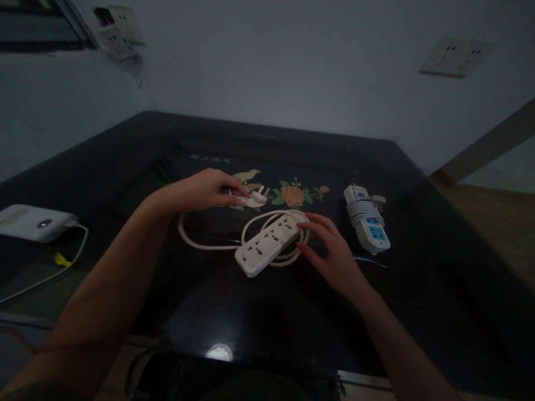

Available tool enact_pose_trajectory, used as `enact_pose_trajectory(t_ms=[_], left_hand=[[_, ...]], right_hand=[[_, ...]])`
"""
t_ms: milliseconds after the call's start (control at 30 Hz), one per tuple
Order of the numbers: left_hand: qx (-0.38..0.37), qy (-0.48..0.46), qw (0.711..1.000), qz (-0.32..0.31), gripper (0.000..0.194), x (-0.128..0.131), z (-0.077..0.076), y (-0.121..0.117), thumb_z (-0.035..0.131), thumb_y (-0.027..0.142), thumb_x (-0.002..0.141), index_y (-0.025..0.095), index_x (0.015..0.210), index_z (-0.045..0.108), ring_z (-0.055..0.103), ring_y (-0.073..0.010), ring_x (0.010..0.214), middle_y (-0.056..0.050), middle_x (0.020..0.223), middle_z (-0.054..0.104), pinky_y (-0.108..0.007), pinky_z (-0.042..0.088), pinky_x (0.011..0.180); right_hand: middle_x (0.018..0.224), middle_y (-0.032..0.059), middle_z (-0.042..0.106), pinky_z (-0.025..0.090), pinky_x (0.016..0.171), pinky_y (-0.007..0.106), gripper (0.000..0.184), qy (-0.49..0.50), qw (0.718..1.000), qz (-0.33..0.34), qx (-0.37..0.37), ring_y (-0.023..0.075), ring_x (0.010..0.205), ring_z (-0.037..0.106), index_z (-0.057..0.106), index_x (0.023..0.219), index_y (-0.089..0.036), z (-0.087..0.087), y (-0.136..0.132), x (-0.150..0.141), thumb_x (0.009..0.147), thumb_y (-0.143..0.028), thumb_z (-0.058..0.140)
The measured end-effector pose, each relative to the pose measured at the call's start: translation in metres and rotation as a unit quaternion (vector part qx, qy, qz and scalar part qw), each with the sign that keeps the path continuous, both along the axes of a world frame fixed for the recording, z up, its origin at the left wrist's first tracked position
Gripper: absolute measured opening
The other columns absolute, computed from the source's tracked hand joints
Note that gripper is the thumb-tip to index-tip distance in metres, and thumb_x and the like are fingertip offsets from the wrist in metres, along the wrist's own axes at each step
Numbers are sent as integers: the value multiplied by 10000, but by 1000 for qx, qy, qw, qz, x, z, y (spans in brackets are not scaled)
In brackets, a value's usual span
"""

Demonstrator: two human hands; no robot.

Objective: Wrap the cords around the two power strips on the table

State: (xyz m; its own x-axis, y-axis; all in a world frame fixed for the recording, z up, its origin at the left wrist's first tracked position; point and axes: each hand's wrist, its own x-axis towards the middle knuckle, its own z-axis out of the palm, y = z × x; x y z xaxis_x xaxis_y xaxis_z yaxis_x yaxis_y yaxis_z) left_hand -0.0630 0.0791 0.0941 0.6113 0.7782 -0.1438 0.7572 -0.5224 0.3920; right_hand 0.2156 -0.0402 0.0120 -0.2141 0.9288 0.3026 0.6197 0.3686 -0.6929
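Between the fingers of my left hand (213, 189) is a white plug (256, 199), its prongs pointing right. The plug's white cord (196, 245) loops down the left side and runs in coils behind a white power strip (267, 245). That strip lies at a slant on the dark table, its socket side up. My right hand (330, 245) pinches the strip's upper right end and the cord coils there; a ring shows on one finger. Farther right, apart from both hands, a second power strip (366, 218) with blue sockets has its cord wound around it.
The glossy black table (200, 301) bears a painted bird and flowers (292, 195). At the left lies a white device (35, 223) with a thin cable and a yellow tag (62, 259). Wall sockets (453, 57) are at the right and upper left.
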Motion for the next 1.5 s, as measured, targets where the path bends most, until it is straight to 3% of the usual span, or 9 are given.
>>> enact_pose_trajectory(t_ms=[200,400,767,933,1167,1333,1500], left_hand=[[61,82,994,47,347,-12,-22,17,482,368,862,204,1113,657,636,-207,935,-57,1046,711,-256,436,774],[87,106,984,114,324,-17,-31,21,481,381,871,222,1139,570,631,-209,856,-68,1005,692,-257,432,679],[106,126,963,215,357,-19,-46,28,380,394,924,192,1205,466,637,-279,914,-158,1059,667,-358,460,763],[97,135,967,194,335,-23,-59,37,386,395,915,197,1170,476,643,-283,916,-156,1048,670,-348,460,755],[59,88,987,122,283,-26,-70,44,411,379,909,180,1081,517,637,-208,838,-127,1013,670,-290,452,717],[60,85,990,99,288,-28,-69,44,429,369,902,171,1081,538,637,-203,834,-113,986,678,-281,445,717],[77,106,988,80,343,-27,-57,39,412,373,913,141,1111,569,639,-221,880,-129,1019,671,-297,456,752]], right_hand=[[1312,97,474,400,1053,497,235,-23,1000,-1,15,262,1248,470,590,1107,-264,-2,2,0,876,-249,552],[1322,101,463,403,1049,488,225,-24,1000,3,13,248,1242,472,589,1100,-255,-5,4,0,884,-232,531],[1338,83,438,443,1014,495,241,22,1000,18,-11,256,1250,465,592,1120,-290,-10,8,3,889,-259,528],[1340,90,423,443,1016,495,228,27,999,20,-19,258,1263,447,597,1109,-276,-9,7,3,896,-261,519],[1343,96,412,474,983,501,224,38,998,27,-30,264,1250,457,594,1102,-270,-9,8,3,892,-253,520],[1352,101,424,487,966,476,231,44,998,24,-34,263,1252,460,590,1115,-267,-8,8,4,894,-263,522],[1367,88,466,371,1069,507,389,41,998,41,-8,228,1283,444,567,1202,-265,-13,13,14,911,-124,351]])
